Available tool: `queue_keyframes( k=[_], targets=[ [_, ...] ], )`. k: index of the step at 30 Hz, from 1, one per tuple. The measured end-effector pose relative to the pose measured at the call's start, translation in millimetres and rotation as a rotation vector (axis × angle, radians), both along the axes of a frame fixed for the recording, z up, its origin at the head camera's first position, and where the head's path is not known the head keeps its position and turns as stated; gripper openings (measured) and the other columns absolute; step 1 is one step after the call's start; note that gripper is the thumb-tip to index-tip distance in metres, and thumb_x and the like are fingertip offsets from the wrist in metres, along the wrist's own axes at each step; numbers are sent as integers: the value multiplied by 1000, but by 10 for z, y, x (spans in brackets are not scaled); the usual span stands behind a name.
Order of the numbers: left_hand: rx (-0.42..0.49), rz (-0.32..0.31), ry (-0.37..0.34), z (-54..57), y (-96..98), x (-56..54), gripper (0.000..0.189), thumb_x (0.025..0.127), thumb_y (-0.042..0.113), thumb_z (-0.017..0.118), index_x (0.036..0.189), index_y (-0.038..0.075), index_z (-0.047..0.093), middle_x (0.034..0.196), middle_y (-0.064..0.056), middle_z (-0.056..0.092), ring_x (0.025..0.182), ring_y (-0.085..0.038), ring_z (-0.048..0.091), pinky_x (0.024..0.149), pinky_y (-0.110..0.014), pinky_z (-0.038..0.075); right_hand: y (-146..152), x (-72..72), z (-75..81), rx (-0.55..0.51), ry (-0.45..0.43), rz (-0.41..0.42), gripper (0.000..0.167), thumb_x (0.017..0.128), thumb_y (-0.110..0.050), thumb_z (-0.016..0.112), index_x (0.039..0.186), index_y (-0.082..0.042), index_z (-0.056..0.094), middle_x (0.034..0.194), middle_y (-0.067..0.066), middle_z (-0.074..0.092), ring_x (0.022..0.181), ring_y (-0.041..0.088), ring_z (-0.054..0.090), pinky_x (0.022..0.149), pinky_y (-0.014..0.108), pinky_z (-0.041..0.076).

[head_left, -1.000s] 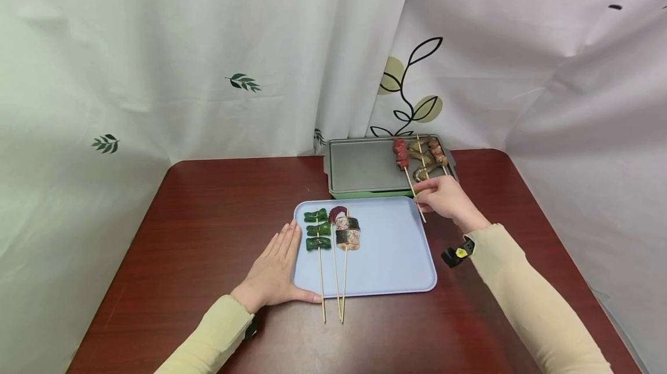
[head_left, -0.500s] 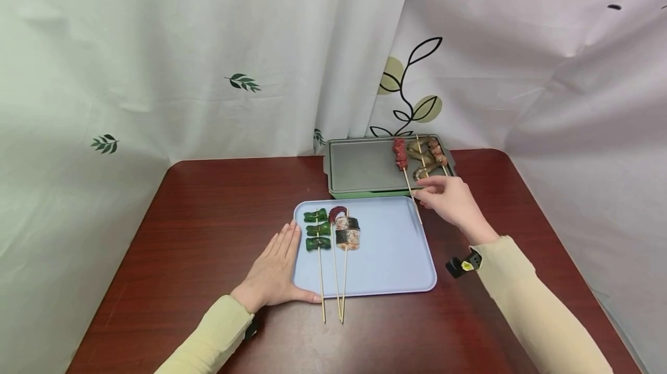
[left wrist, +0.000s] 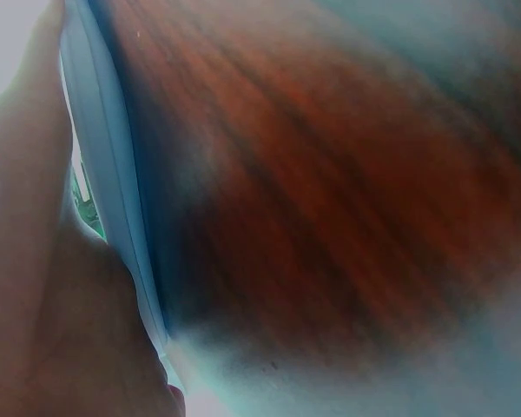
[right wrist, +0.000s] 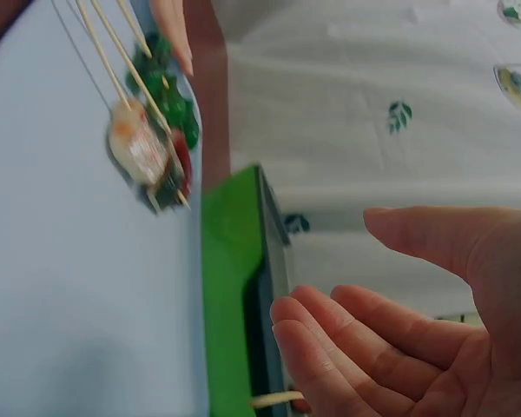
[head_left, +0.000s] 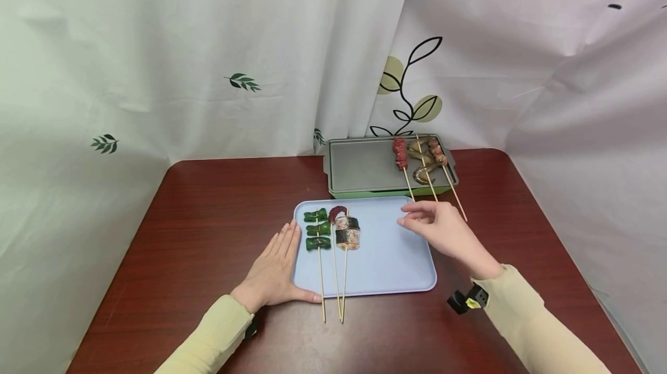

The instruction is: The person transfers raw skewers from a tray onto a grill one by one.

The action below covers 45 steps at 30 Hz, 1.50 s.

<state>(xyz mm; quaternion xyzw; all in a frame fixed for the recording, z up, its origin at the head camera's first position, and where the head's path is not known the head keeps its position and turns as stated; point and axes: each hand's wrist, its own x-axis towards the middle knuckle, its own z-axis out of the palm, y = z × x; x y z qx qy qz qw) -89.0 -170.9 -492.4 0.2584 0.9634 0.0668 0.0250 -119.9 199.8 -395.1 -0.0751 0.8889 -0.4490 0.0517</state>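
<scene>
My left hand (head_left: 276,267) lies with straight fingers along the left edge of the pale blue tray (head_left: 391,275), thumb at its front rim by the green pepper skewer (head_left: 318,229). Beside that skewer on the tray are a dark red tentacle skewer (head_left: 336,215) and a fish-like skewer with black and white skin (head_left: 347,232). Over the tray's right edge hovers my right hand (head_left: 443,226); the right wrist view shows thumb and fingers apart, nothing between them. Behind it, a red meat skewer (head_left: 400,154) rests on the grill pan (head_left: 359,165), its stick end partly hidden.
On the grill pan's right side lie a brownish shrimp-like skewer (head_left: 424,160) and a browned meat skewer (head_left: 438,152), sticks jutting over the front edge. The reddish-brown table (head_left: 208,229) extends around the tray. White curtains (head_left: 260,26) hang behind and at the sides.
My right hand has let go of the red meat skewer's stick, left it on the grill pan, and drawn back toward the tray. My left hand has stayed put.
</scene>
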Motion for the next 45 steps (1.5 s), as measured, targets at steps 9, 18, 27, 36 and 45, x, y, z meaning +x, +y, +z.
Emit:
queue_keyframes(
  k=[9,18,27,36,45],
  targets=[
    [24,-8,18,-25,-6,-2,151,61,98,56,157,-11,18,165,-28,13,152,-39,15,121,-47,19,-226,165,-218,-52,-68,67,32,90,-20,79,114,0,75,91,1,75,80,21,73,70,28,55],
    [15,-3,20,-36,-6,0,151,61,98,56,157,-11,17,165,-28,12,152,-38,15,121,-47,19,-457,289,-467,-136,-155,141,35,89,-20,79,113,5,74,92,4,76,80,14,72,70,28,56],
    [31,2,14,-60,-11,-4,151,60,100,54,157,-10,18,165,-27,12,152,-37,13,122,-46,18,-675,364,-638,-234,-282,176,32,88,-19,79,110,5,74,89,7,76,81,17,72,72,30,58],
    [20,7,6,-50,-2,-6,151,61,99,54,158,-10,15,166,-26,10,153,-36,11,122,-45,16,-792,396,-766,-547,-616,162,34,94,-7,71,119,15,67,95,21,74,79,20,73,74,36,61],
    [-19,12,-15,15,13,4,151,61,99,54,158,-10,15,165,-27,11,153,-37,13,122,-45,17,-831,437,-788,-662,-745,194,41,99,-7,63,132,17,56,109,26,71,87,24,74,76,35,61]
  ],
)
